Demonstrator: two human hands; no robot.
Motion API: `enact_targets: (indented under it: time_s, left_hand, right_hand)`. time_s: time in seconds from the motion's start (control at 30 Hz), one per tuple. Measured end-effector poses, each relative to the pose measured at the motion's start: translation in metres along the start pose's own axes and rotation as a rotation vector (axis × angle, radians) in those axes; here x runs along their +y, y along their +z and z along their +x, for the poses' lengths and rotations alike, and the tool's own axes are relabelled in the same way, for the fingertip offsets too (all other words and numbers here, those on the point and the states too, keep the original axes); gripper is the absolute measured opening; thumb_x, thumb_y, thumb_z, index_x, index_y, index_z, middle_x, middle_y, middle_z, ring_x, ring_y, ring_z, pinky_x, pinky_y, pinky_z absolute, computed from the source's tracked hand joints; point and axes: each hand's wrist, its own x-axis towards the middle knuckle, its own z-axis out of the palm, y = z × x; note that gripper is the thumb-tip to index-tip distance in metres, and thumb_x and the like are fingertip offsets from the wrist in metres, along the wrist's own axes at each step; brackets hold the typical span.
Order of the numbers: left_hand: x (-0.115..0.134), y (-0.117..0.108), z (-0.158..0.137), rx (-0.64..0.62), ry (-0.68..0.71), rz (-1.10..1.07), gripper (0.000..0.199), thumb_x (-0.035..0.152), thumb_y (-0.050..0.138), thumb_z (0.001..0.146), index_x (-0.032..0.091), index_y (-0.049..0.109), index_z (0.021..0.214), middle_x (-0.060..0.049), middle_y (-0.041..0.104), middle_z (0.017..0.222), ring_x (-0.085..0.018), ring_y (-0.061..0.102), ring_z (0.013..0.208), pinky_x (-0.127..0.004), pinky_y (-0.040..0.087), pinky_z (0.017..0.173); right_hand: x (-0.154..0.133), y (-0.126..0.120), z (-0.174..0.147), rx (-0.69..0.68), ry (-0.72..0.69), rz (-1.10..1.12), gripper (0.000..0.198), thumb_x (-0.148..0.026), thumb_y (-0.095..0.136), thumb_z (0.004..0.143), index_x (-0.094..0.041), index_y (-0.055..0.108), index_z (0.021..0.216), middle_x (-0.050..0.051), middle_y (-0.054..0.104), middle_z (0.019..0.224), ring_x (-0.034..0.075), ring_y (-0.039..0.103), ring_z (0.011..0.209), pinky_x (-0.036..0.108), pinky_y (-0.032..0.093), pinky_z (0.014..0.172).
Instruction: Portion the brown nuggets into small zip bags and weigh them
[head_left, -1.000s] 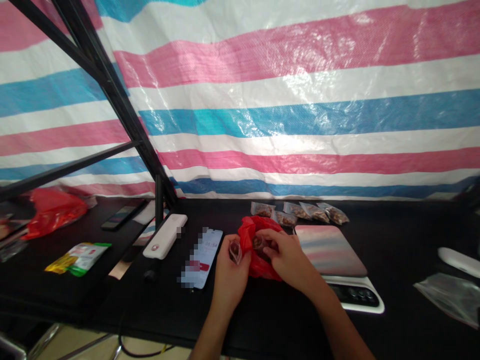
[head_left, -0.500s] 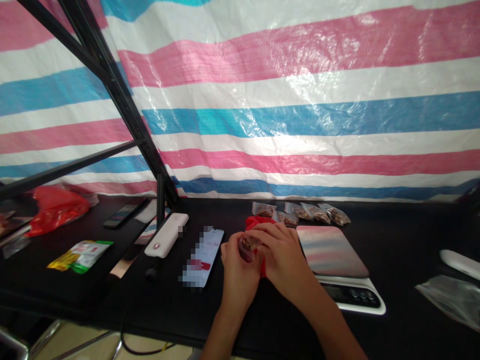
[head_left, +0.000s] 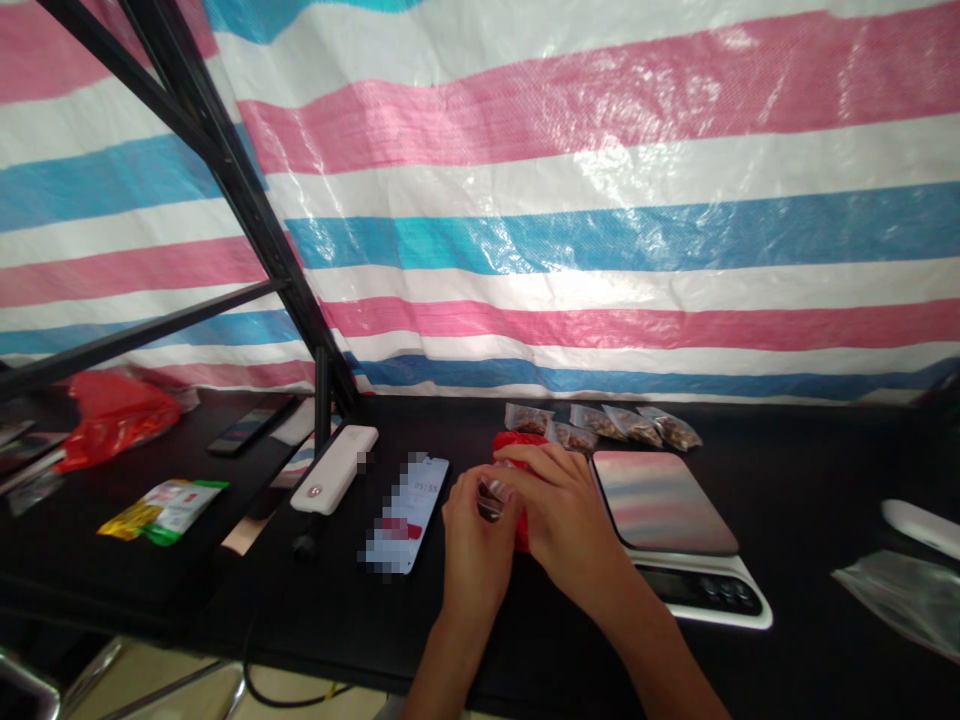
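A small clear plastic bag (head_left: 491,497) with brownish contents is held in my left hand (head_left: 477,540), whose fingers curl round it. My right hand (head_left: 559,510) is closed at the top of the same bag, its fingertips meeting those of the left; the exact grip is partly hidden. Under and behind my hands lies a red plastic bag (head_left: 517,440), mostly covered by them. Just right of my right hand stands a kitchen scale (head_left: 664,500) with a shiny plate. Beyond my hands, several small filled clear bags (head_left: 634,425) lie along the back of the black table.
To the left lie a lit phone (head_left: 411,515), a white power bank (head_left: 335,468), a colourful packet (head_left: 163,510) and a dark phone (head_left: 251,428). Another red bag (head_left: 120,418) sits far left. Clear plastic bags (head_left: 904,600) lie right. A black frame (head_left: 247,215) rises at left before the striped sheet.
My fingers have shifted slightly around the small bag, the right ones covering more of its top. The lit phone's timer has moved on from 05:54 to 05:55.
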Motion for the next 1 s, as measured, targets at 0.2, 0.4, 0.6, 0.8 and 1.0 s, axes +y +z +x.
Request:
enact_targets:
  time_s: [0.2, 0.4, 0.6, 0.8, 1.0]
  left_hand:
    - [0.0, -0.008, 0.0, 0.002, 0.003, 0.116, 0.027, 0.048, 0.062, 0.091, 0.022, 0.058, 0.098, -0.004, 0.066, 0.09, -0.022, 0.064, 0.084, -0.033, 0.048, 0.08]
    - [0.018, -0.025, -0.016, -0.041, -0.229, 0.393, 0.032, 0.058, 0.048, 0.095, 0.026, 0.046, 0.096, -0.007, 0.068, 0.084, -0.03, 0.068, 0.077, -0.034, 0.041, 0.067]
    - [0.032, -0.013, -0.04, -0.339, -0.26, 0.545, 0.024, 0.045, 0.058, 0.091, 0.026, 0.044, 0.094, -0.01, 0.074, 0.086, -0.035, 0.073, 0.085, -0.033, 0.035, 0.064]
    - [0.023, 0.004, -0.03, -0.362, -0.284, 0.461, 0.015, 0.02, 0.057, 0.087, 0.024, 0.045, 0.095, -0.012, 0.074, 0.096, -0.033, 0.073, 0.092, -0.032, 0.038, 0.068]
    - [0.0, 0.012, -0.02, -0.177, -0.318, -0.131, 0.022, 0.008, 0.06, 0.076, 0.024, 0.047, 0.082, 0.002, 0.062, 0.073, -0.016, 0.063, 0.069, -0.023, 0.044, 0.062]
  right_hand:
    - [0.018, -0.01, 0.001, 0.167, 0.068, -0.066, 0.042, -0.01, 0.044, 0.096, -0.026, 0.074, 0.121, 0.006, 0.071, 0.126, 0.024, 0.058, 0.11, 0.041, 0.038, 0.092]
    - [0.041, -0.017, -0.003, 0.004, 0.211, -0.197, 0.049, -0.002, 0.049, 0.085, -0.029, 0.076, 0.115, 0.003, 0.072, 0.124, 0.027, 0.055, 0.109, 0.043, 0.036, 0.09]
    - [0.046, -0.006, 0.002, -0.264, 0.22, -0.3, 0.059, 0.006, 0.053, 0.065, -0.025, 0.078, 0.109, 0.003, 0.073, 0.123, 0.029, 0.05, 0.113, 0.044, 0.031, 0.095]
    - [0.04, -0.012, 0.001, -0.37, 0.272, -0.277, 0.054, 0.007, 0.051, 0.065, -0.023, 0.078, 0.101, 0.002, 0.075, 0.116, 0.03, 0.051, 0.113, 0.043, 0.03, 0.094]
    - [0.04, -0.019, -0.011, -0.401, 0.297, -0.172, 0.051, 0.006, 0.05, 0.058, -0.021, 0.075, 0.094, 0.005, 0.075, 0.103, 0.028, 0.054, 0.103, 0.04, 0.031, 0.088]
